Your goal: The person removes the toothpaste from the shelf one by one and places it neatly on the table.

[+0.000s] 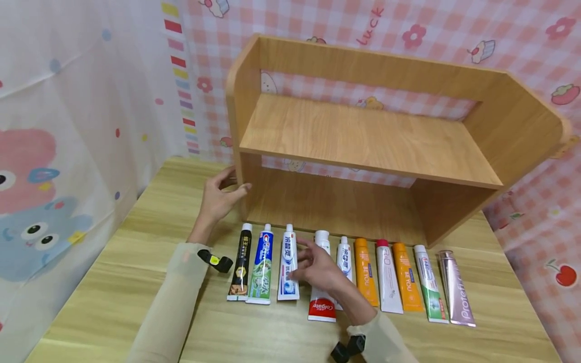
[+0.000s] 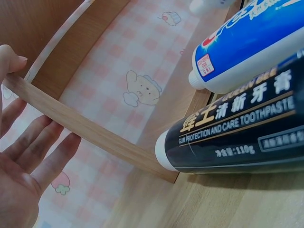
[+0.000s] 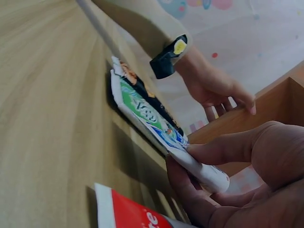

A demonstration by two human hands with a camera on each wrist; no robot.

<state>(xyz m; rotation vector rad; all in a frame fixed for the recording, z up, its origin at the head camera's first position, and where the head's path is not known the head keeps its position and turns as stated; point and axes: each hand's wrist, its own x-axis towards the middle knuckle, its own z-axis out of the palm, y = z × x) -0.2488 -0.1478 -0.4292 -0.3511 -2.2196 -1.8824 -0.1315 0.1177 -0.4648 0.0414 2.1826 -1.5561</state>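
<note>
My left hand (image 1: 221, 196) grips the front edge of the left side panel of a two-tier wooden shelf (image 1: 369, 136). In the left wrist view its thumb and fingers lie on opposite faces of that panel (image 2: 95, 130). My right hand (image 1: 320, 267) pinches the right edge of a white and blue toothpaste tube (image 1: 288, 257), third from the left in a row. To its left lie a blue and green toothpaste tube (image 1: 262, 269) and a black one (image 1: 241, 262). Just beyond the right hand is a red and white Colgate tube (image 1: 322, 306), partly hidden by it.
Farther right in the row are a smaller white and blue tube (image 1: 344, 259), orange tubes (image 1: 365, 275), a pale pink tube (image 1: 389, 282), a white and green tube (image 1: 431, 287) and a metallic pink tube (image 1: 455, 290). All lie on the wooden table (image 1: 104, 282) before the shelf.
</note>
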